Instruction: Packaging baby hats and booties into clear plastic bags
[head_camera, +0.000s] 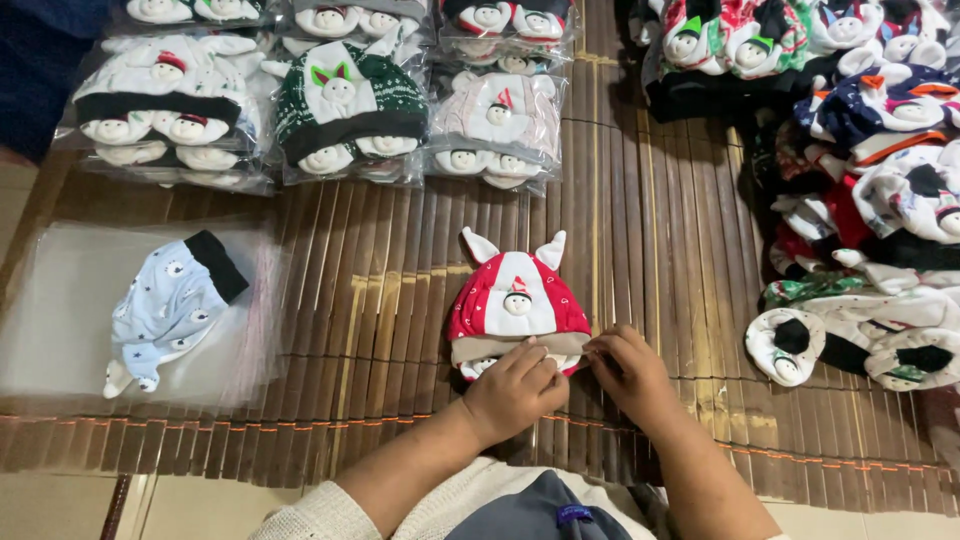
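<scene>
Just below frame centre, your left hand (513, 390) and right hand (628, 368) curl their fingers onto the lower band of the red-and-white baby hat (517, 300). Its ears point up-frame, away from you, on the bamboo mat (380, 300).

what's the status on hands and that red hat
Left hand and right hand both pinching the red and white eared baby hat at its brim. Nothing in the way.
</scene>
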